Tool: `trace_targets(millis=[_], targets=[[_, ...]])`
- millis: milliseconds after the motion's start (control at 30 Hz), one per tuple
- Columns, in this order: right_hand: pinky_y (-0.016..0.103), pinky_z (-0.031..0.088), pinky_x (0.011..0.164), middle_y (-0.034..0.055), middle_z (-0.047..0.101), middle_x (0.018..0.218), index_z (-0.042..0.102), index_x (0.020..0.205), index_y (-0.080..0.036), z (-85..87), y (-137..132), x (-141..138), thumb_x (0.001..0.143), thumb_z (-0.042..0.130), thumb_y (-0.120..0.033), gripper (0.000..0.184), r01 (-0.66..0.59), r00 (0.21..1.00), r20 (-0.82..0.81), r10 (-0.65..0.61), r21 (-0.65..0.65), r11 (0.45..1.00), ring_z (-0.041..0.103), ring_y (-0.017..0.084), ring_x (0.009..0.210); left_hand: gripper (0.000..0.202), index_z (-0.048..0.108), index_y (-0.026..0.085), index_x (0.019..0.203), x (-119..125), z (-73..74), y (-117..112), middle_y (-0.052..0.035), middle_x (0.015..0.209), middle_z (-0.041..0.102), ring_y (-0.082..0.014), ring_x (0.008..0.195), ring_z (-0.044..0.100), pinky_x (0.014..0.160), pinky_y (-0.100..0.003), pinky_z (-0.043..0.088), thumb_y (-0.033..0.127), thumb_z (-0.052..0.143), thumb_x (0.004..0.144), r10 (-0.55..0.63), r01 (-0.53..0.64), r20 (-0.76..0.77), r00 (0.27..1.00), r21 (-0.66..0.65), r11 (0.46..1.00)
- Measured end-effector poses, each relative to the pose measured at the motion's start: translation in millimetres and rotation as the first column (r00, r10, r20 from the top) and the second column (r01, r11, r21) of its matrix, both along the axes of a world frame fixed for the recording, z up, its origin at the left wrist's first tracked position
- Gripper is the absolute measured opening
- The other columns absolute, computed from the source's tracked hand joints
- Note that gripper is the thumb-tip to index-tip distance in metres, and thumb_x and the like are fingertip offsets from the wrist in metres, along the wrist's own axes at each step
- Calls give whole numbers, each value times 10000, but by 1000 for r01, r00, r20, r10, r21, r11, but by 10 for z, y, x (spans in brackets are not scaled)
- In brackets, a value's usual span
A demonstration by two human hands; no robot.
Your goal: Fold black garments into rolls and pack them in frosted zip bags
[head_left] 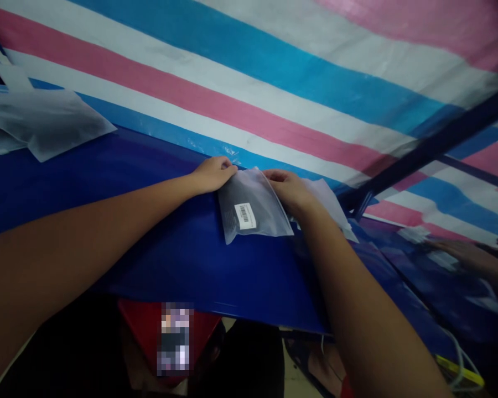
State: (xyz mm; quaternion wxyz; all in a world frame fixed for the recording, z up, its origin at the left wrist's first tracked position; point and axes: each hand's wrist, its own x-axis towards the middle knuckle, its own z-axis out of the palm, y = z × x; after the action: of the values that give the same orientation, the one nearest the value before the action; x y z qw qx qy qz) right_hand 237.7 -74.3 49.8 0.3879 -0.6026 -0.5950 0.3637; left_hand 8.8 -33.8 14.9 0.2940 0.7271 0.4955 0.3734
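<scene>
A frosted plastic bag (259,199) with a white barcode label (244,216) lies near the back edge of the blue table, something dark showing through it. My left hand (214,173) pinches its upper left corner, fingers closed. At the upper right edge of the same bag, my right hand (288,190) has its fingers curled against the plastic, the fingertips partly hidden behind it. Under and beyond my right wrist rests a second pale bag (330,202).
More frosted bags (66,121) lie at the table's far left. A striped plastic sheet (232,105) hangs along the back of the blue table (170,260). A dark metal bar (431,138) slants at right. Another person's arm (473,257) reaches over white items at far right.
</scene>
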Motion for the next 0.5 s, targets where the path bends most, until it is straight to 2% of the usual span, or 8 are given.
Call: trace_targets(millis=[167, 267, 367, 433, 500], targets=[[320, 531, 611, 64, 744, 832, 782, 823, -231, 20, 39, 74, 815, 839, -301, 91, 13, 999, -51, -14, -22, 1000, 636, 175, 692, 256, 714, 205, 981, 9, -40, 14, -105, 1045, 759, -259, 980, 666, 830, -372, 453, 428, 593, 950, -48, 47, 42, 998, 4, 999], [342, 572, 659, 87, 753, 860, 755, 786, -245, -4, 70, 88, 874, 806, -377, 167, 9, 997, -71, -14, -75, 997, 685, 209, 771, 248, 709, 214, 956, 15, -45, 7, -95, 980, 735, -254, 939, 643, 813, -372, 450, 436, 602, 929, -60, 60, 56, 997, 4, 998], [343, 534, 591, 68, 703, 742, 736, 762, -254, -41, 70, 59, 880, 822, -458, 251, 47, 999, 31, -44, -85, 995, 632, 205, 687, 223, 703, 209, 958, 28, -41, -8, -87, 977, 728, -246, 937, 640, 823, -364, 458, 402, 596, 924, -84, 83, 72, 994, 15, 996], [334, 511, 583, 49, 690, 720, 744, 765, -254, -67, 73, 31, 861, 837, -408, 205, 53, 998, 26, -51, -78, 996, 596, 189, 655, 196, 708, 204, 970, 42, -39, -12, -84, 1006, 739, -240, 951, 652, 832, -357, 460, 356, 598, 914, -97, 95, 80, 992, 17, 995], [332, 534, 642, 44, 732, 793, 769, 799, -257, -88, 88, 10, 844, 827, -324, 99, 48, 996, -69, -52, -64, 997, 626, 191, 710, 184, 721, 200, 988, 55, -35, -10, -77, 1021, 750, -235, 952, 661, 833, -354, 464, 314, 612, 893, -93, 93, 94, 991, 10, 996]])
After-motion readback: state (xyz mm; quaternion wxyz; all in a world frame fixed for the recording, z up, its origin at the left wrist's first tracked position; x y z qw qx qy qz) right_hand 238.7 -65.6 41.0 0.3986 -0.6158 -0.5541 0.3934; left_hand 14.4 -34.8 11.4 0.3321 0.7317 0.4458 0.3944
